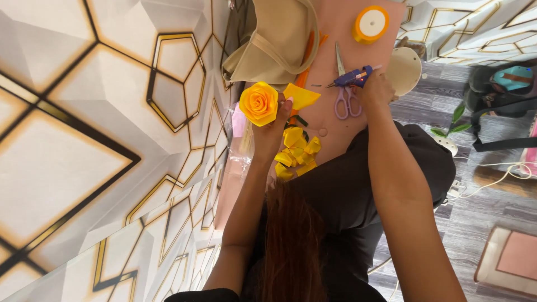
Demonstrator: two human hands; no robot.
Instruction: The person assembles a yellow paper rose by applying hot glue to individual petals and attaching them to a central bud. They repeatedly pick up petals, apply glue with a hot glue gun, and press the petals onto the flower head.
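Observation:
My left hand (271, 133) holds up a yellow ribbon rose (259, 103), with a loose yellow ribbon petal (302, 96) pinched beside it. My right hand (376, 89) grips a blue glue gun (351, 77) over the pink table (341, 33), its nozzle pointing left. Purple-handled scissors (343, 98) lie on the table directly under the glue gun. A pile of folded yellow ribbon pieces (297, 153) sits on the table between my arms.
An orange ribbon spool (370, 24) lies at the far end of the table. A beige bag (278, 42) sits at its left, a round white object (404, 70) at its right edge. A patterned hexagon wall (100, 140) fills the left. Cables cross the grey floor (492, 173).

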